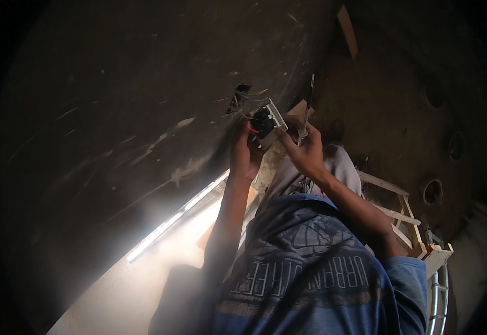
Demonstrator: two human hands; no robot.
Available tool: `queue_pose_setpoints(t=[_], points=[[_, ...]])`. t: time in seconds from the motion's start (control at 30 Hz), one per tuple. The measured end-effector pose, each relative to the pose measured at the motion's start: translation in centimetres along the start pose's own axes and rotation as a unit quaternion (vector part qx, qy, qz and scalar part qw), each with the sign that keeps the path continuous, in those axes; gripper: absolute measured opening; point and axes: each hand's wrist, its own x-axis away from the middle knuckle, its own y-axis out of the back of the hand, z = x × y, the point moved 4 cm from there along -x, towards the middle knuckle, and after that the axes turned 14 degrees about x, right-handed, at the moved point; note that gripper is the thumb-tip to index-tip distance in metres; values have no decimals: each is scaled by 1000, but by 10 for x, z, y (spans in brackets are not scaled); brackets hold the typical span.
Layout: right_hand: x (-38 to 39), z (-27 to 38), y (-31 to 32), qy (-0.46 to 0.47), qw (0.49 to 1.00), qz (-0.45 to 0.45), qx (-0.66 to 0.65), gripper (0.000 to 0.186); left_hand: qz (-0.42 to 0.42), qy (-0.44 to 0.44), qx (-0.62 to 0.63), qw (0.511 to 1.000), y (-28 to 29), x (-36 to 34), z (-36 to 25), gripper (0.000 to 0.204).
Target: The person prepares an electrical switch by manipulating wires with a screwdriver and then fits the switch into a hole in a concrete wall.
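Note:
In front of me, a wall switch or socket unit (264, 122) with a black back and pale front plate is held between both hands, tilted beside the wall. My left hand (245, 155) is closed around its lower left side, near a short red wire (253, 129). Thin wires (254, 95) come out of a dark wall opening (238, 99) toward the unit; I cannot tell which are attached. The fingers of my right hand (309, 152) touch the plate's right edge. That same hand grips a screwdriver (309, 103), its shaft pointing up and away.
A dark, scratched wall (115, 111) fills the left side. Below it runs a bright strip of light (179, 216). At the right stand a wooden frame (402, 209) and a metal ladder-like rail (438, 293). A round opening or ring (433, 191) and a wooden piece (347, 32) lie farther off.

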Motion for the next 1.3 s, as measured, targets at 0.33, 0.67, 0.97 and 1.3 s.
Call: queue_pose_setpoints(t=[0.33,0.67,0.97,1.3], points=[[2,-12,-5,-17,999,-26,-18,26,14,10,-13,1000,-1,-6,3,39],[0,3,-2,35,998,-50,15,26,21,16,2,1000,-2,-6,2,41],[4,4,-5,20,998,-55,12,26,36,36,17,999,-6,-6,2,36],[4,4,-8,19,998,-63,22,25,44,37,-8,998,-9,-6,-2,42]])
